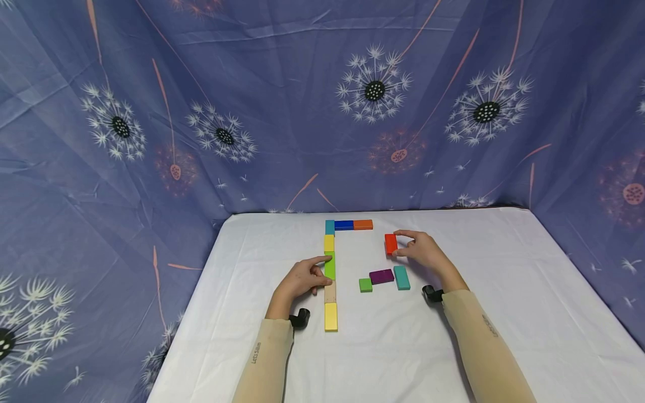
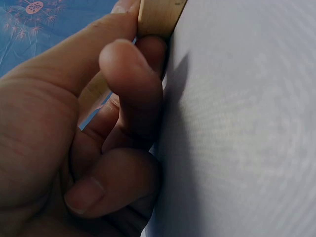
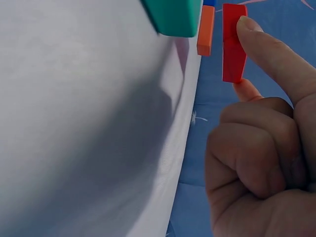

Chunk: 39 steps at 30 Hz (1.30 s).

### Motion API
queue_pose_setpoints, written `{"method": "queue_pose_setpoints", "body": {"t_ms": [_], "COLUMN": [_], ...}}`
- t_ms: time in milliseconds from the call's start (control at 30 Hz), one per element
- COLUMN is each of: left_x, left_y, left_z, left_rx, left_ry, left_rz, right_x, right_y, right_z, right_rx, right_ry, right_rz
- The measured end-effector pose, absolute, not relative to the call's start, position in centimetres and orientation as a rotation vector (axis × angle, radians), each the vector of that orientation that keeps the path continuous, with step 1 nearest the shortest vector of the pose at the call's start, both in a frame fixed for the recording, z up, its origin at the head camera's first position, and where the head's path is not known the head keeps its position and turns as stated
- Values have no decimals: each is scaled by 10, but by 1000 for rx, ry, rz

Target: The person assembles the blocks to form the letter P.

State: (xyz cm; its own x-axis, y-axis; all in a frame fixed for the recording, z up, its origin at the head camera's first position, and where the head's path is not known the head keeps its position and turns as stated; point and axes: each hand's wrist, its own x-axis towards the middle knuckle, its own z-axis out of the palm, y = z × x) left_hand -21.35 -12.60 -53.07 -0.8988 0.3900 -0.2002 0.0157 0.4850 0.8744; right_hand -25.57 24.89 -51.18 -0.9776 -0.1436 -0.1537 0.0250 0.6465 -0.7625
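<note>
My left hand (image 1: 303, 277) reaches over a column of blocks, its index fingertip on the lime green block (image 1: 330, 270) and its thumb tip at the joint with the plain wooden block (image 1: 330, 292). Its other fingers curl inward beside the column; in the left wrist view the thumb lies against a wood-coloured block (image 2: 159, 19). A red block (image 1: 391, 244) is pinched by its ends between the thumb and index finger of my right hand (image 1: 424, 249). In the right wrist view the red block (image 3: 234, 44) appears raised over the white cloth.
Yellow blocks (image 1: 329, 243) (image 1: 330, 317) and a blue-teal block (image 1: 330, 226) continue the column. From its far end, a dark blue block (image 1: 344, 225) and an orange block (image 1: 363, 224) run right. Small green (image 1: 365, 285), purple (image 1: 381, 276) and teal blocks (image 1: 401, 277) lie between the hands.
</note>
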Motion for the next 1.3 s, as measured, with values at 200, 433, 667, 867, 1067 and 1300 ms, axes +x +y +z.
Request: {"method": "queue_pose_setpoints", "body": {"t_ms": [200, 433, 667, 867, 1067, 1300], "left_x": [-214, -212, -211, -211, -211, -212], "left_y": [-127, -127, -127, -127, -127, -128], "left_z": [-532, -530, -527, -527, -527, -526], "left_rx": [343, 330, 341, 331, 328, 338], "left_ry": [2360, 2369, 2364, 2356, 2365, 2362], "left_rz": [1386, 1372, 1377, 1387, 1377, 1375], "right_x": [-267, -281, -293, -301, -307, -314], "right_y": [244, 240, 238, 237, 236, 235], "right_z": [-508, -506, -506, -511, -518, -525], "right_rx": [-77, -70, -73, -50, -40, -29], "right_ry": [2665, 2634, 2675, 2647, 2602, 2588], "right_rz": [-1237, -1248, -1177, -1194, -1214, -1216]}}
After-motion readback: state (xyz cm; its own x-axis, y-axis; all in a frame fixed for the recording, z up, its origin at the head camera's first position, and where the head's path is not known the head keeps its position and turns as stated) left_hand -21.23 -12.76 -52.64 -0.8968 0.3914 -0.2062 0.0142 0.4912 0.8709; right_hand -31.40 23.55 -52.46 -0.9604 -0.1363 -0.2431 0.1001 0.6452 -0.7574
